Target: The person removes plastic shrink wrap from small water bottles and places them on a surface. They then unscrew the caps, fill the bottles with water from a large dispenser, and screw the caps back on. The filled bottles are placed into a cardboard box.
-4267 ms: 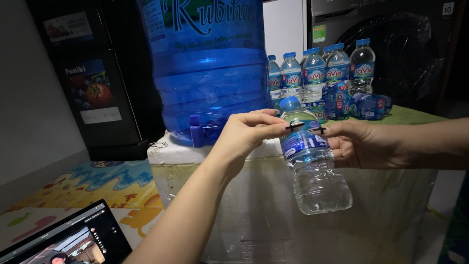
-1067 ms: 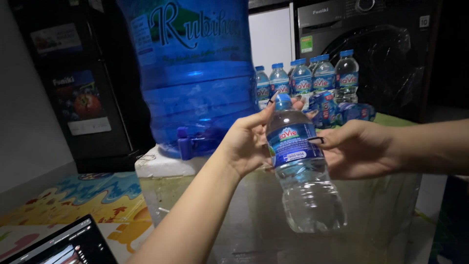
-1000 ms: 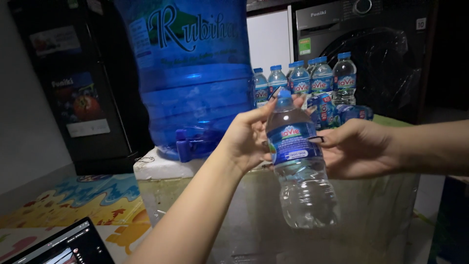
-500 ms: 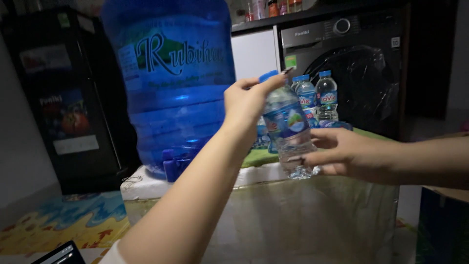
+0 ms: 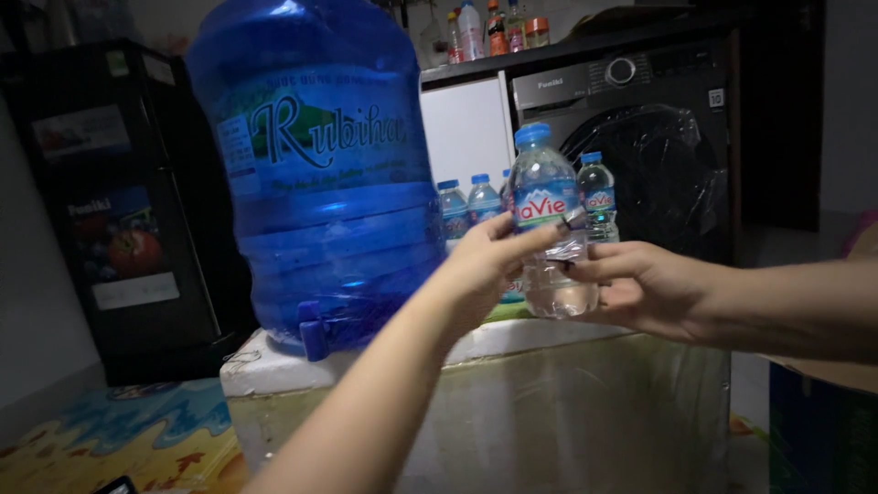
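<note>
Left hand [image 5: 494, 261], centre of the frame, fingers pinched on the label band of a small clear plastic bottle [image 5: 547, 224] with a blue cap. Right hand [image 5: 654, 288], just right of centre, fingers half-curled around the bottle's ribbed lower half, fingertips touching it. Bottle upright, held just above the pale, glossy table [image 5: 567, 402]. Left of it, filling the upper left, a big rounded blue water jug [image 5: 315, 174] with a blue tap. Behind, more small capped bottles [image 5: 466, 206] in a row. Upper right, a dark washing machine [image 5: 654, 146] with a round door.
</note>
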